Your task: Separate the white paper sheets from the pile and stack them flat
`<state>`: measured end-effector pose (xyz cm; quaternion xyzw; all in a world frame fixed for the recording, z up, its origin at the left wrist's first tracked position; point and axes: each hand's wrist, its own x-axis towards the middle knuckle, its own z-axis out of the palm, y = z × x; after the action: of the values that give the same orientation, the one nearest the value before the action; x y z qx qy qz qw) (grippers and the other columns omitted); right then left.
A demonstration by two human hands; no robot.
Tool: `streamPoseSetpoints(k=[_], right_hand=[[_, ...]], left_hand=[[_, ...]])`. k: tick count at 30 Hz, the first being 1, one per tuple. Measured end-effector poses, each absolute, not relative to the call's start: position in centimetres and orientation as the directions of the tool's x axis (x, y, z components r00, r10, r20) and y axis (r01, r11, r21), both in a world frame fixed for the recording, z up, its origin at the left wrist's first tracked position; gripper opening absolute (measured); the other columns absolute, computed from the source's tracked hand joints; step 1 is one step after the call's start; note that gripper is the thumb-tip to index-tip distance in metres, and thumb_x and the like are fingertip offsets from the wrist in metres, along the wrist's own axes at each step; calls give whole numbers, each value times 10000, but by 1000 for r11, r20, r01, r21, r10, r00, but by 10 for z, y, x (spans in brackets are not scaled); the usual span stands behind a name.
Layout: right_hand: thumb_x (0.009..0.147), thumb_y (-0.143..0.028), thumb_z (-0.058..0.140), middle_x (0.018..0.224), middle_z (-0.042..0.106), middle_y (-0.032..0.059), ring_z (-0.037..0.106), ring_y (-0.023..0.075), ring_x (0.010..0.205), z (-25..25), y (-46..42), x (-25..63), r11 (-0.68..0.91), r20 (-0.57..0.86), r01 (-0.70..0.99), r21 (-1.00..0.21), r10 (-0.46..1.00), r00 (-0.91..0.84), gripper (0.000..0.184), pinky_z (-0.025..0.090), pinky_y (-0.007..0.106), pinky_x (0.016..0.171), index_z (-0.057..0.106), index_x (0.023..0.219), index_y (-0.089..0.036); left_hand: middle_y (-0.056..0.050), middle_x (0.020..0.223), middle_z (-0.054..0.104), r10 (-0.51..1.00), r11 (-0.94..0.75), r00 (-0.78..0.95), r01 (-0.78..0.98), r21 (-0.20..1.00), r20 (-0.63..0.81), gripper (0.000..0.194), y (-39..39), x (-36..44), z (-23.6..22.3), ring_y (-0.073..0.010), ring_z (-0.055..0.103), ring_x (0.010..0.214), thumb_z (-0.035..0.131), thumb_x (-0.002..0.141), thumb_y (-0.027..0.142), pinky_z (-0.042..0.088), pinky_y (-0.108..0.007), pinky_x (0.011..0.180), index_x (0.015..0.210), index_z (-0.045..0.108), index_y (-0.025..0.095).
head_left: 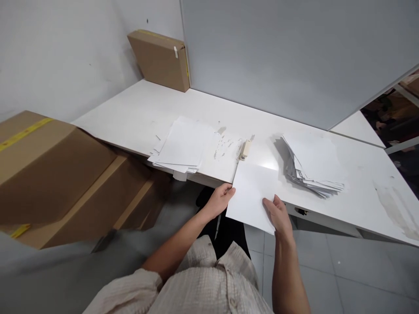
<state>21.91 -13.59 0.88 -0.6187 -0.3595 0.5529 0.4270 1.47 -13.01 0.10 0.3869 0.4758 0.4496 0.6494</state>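
Observation:
A white sheet of paper (253, 194) is held between my two hands, partly over the desk's front edge. My left hand (220, 200) pinches its left side, thumb on top. My right hand (279, 217) grips its right side, the thumb on top and the other fingers mostly hidden beneath. Just beyond the paper's far edge stands a small beige block-like object (245, 150), perhaps a stamp. To the left lies a loose, low pile of white papers (185, 144). A taller, uneven paper stack (312, 159) sits on the right, with print showing on some edges.
The white desk (131, 117) has worn, stained patches. A brown cardboard box (160, 61) stands at its back left against a grey partition (278, 56). Larger cardboard boxes (59, 174) are stacked at the left below the desk. Shelving (406, 100) shows at the far right.

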Motion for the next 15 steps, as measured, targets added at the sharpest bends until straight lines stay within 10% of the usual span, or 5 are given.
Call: streamPoseSetpoints(k=[10, 15], right_hand=[[643, -344, 670, 765, 716, 24, 654, 219, 679, 12, -108, 237, -408, -402, 29, -913, 908, 114, 314, 490, 310, 631, 634, 911, -186], [634, -342, 666, 758, 714, 24, 647, 214, 680, 15, -100, 236, -394, -383, 67, -917, 915, 129, 294, 477, 298, 619, 631, 877, -179]], left_hand=[[-11, 685, 608, 945, 292, 170, -56, 955, -279, 420, -115, 2, 13, -128, 568, 446, 506, 805, 570, 450, -252, 440, 951, 566, 181], [-62, 811, 632, 989, -139, 0, 365, 921, 149, 313, -83, -2, 14, -187, 602, 735, 442, 889, 357, 458, -298, 706, 1121, 582, 200]])
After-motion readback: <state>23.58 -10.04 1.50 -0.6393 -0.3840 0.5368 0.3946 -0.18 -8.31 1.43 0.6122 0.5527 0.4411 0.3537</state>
